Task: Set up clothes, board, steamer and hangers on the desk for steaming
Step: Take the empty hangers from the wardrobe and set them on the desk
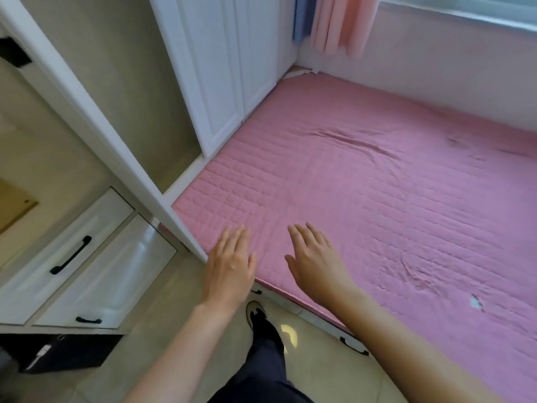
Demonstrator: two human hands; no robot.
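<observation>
My left hand (229, 266) and my right hand (313, 263) reach out side by side, palms down and fingers spread, over the near corner of a pink quilted mattress (363, 205). Neither hand holds anything. No clothes, board, steamer or hangers appear in this view. The mattress lies flat with a few wrinkles and bare of objects.
White wardrobe doors (226, 68) stand at the mattress's far left, with a white frame post (96, 126) running down to my left hand. White drawers with black handles (71, 254) are at left. Pink curtain (343, 21) hangs by the window. My shoe (261, 321) stands on tiled floor.
</observation>
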